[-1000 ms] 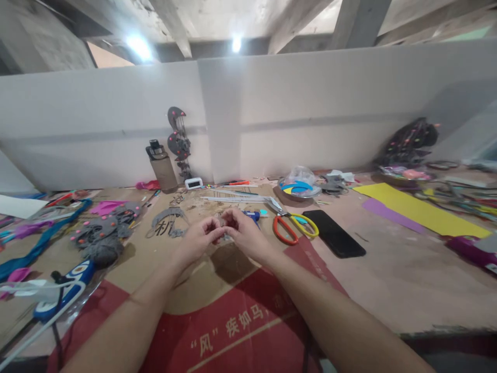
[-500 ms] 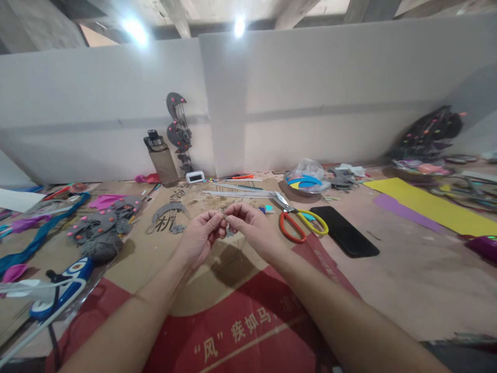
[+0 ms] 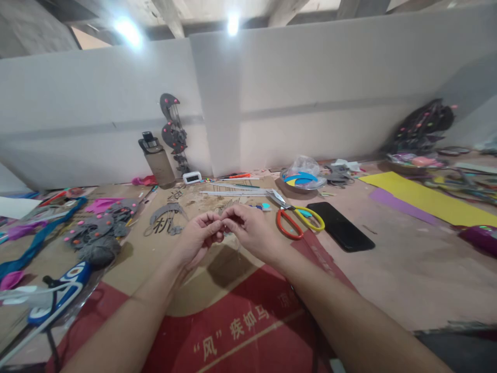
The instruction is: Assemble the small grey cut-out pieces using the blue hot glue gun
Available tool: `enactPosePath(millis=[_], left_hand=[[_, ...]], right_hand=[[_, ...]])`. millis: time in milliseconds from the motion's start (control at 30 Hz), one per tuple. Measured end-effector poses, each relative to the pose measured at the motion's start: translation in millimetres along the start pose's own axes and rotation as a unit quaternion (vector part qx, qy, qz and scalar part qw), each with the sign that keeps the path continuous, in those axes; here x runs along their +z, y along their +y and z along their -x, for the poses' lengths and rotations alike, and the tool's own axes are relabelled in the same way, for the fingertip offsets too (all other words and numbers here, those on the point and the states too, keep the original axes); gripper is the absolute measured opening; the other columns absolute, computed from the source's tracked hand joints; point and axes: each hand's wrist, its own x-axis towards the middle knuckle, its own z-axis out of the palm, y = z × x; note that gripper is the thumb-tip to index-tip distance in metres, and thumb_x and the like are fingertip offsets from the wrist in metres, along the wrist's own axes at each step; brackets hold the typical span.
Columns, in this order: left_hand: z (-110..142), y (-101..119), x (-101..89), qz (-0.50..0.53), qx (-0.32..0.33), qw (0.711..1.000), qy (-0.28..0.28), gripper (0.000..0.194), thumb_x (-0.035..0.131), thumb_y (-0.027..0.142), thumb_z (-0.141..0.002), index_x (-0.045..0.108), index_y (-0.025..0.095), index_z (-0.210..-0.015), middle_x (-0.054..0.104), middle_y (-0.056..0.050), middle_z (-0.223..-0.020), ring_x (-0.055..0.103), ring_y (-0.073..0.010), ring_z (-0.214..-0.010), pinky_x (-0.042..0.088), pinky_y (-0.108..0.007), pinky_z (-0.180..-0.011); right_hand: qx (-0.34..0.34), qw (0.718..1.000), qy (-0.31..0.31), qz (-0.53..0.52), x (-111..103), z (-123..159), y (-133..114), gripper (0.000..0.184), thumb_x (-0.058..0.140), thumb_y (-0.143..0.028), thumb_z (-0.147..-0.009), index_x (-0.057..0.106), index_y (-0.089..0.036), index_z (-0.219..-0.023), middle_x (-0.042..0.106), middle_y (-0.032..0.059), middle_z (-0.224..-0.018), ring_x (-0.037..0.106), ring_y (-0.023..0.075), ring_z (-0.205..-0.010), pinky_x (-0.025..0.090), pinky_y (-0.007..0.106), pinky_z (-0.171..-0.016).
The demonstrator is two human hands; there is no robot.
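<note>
My left hand (image 3: 202, 234) and my right hand (image 3: 250, 228) meet above a cardboard sheet (image 3: 155, 269), fingertips pinched together. Whatever they pinch is too small to make out; a faint thin strand seems to hang below the right hand. Left of my hands lies a grey curved felt piece (image 3: 167, 213) with small bits attached. To the right rest scissors (image 3: 289, 210), blades spread, with one red and one yellow handle. A black phone (image 3: 341, 226) lies beside them.
Behind stand a water bottle (image 3: 157, 163) and a pinned grey ornament (image 3: 173, 132) against the white partition. A bowl (image 3: 301, 181) holds plastic and blue pieces. Grey yarn (image 3: 100, 252) and a blue power strip (image 3: 58, 295) lie left, yellow sheet (image 3: 427, 199) right.
The view has shifted slightly, so the table items sit a little further left. Both hands stay together, and the fingertips have closed in with a small change of finger pose.
</note>
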Motion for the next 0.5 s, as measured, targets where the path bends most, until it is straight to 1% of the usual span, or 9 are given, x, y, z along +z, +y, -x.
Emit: enactPosePath(millis=[67, 133, 200, 300, 367, 400, 500], left_hand=[[-0.3, 0.9, -0.4, -0.02, -0.006, 1.0, 0.008, 0.021, 0.075, 0.023, -0.065, 0.06, 0.013, -0.076, 0.06, 0.001, -0.067, 0.051, -0.0048, -0.053, 0.039, -0.017, -0.053], [-0.8, 0.7, -0.3, -0.041, -0.003, 0.999, 0.023, 0.023, 0.076, 0.023, -0.063, 0.06, 0.013, -0.076, 0.059, 0.002, -0.064, 0.051, -0.005, -0.052, 0.04, -0.017, -0.052], [-1.4, -0.3, 0.3, -0.056, 0.007, 0.998, 0.036, 0.023, 0.077, 0.024, -0.063, 0.059, 0.013, -0.074, 0.058, 0.002, -0.063, 0.051, -0.0053, -0.052, 0.039, -0.017, -0.052], [-1.7, -1.1, 1.3, -0.064, 0.026, 0.996, 0.049, 0.024, 0.077, 0.024, -0.061, 0.059, 0.013, -0.073, 0.058, 0.002, -0.062, 0.051, -0.0057, -0.052, 0.04, -0.018, -0.052], [-1.5, -0.3, 1.4, -0.059, 0.035, 0.996, 0.058, 0.024, 0.078, 0.023, -0.06, 0.059, 0.014, -0.074, 0.058, 0.003, -0.061, 0.052, -0.006, -0.052, 0.04, -0.018, -0.052], [-1.4, 0.6, 1.2, -0.055, 0.039, 0.996, 0.063, 0.024, 0.077, 0.023, -0.06, 0.059, 0.014, -0.074, 0.058, 0.003, -0.061, 0.052, -0.006, -0.052, 0.04, -0.018, -0.052], [-1.2, 3.9, -0.2, -0.043, 0.043, 0.996, 0.072, 0.024, 0.077, 0.024, -0.061, 0.059, 0.014, -0.073, 0.06, 0.002, -0.062, 0.053, -0.0062, -0.052, 0.04, -0.019, -0.052]], right_hand=[[-0.024, 0.998, -0.01, 0.061, -1.0, 0.3, -0.1, 0.007, 0.049, -0.018, -0.084, 0.055, -0.017, -0.08, 0.059, 0.0024, -0.079, 0.052, 0.0118, -0.074, 0.039, 0.025, -0.069], [-0.028, 0.995, -0.017, 0.096, 0.6, 0.7, 0.7, 0.007, 0.047, -0.016, -0.084, 0.053, -0.017, -0.079, 0.057, 0.0033, -0.079, 0.05, 0.0123, -0.074, 0.038, 0.025, -0.068], [-0.01, 0.994, -0.016, 0.107, 3.7, 0.9, 2.7, 0.007, 0.046, -0.016, -0.083, 0.05, -0.017, -0.078, 0.056, 0.0036, -0.08, 0.05, 0.0126, -0.073, 0.038, 0.025, -0.066], [0.041, 0.994, 0.007, 0.1, 7.1, -0.1, 7.2, 0.008, 0.044, -0.018, -0.083, 0.048, -0.018, -0.077, 0.056, 0.0027, -0.076, 0.049, 0.0127, -0.07, 0.037, 0.026, -0.064], [0.086, 0.994, 0.025, 0.063, 7.4, -1.2, 9.7, 0.01, 0.042, -0.021, -0.085, 0.047, -0.018, -0.077, 0.055, 0.0013, -0.071, 0.05, 0.0123, -0.066, 0.038, 0.026, -0.063], [0.105, 0.994, 0.029, 0.027, 7.2, -1.7, 10.2, 0.012, 0.041, -0.023, -0.086, 0.047, -0.019, -0.077, 0.055, 0.0004, -0.068, 0.051, 0.012, -0.064, 0.039, 0.026, -0.062], [0.13, 0.984, 0.003, -0.118, 7.3, -2.2, 8.4, 0.014, 0.041, -0.027, -0.087, 0.048, -0.019, -0.08, 0.055, -0.0014, -0.065, 0.053, 0.011, -0.06, 0.043, 0.026, -0.061]])
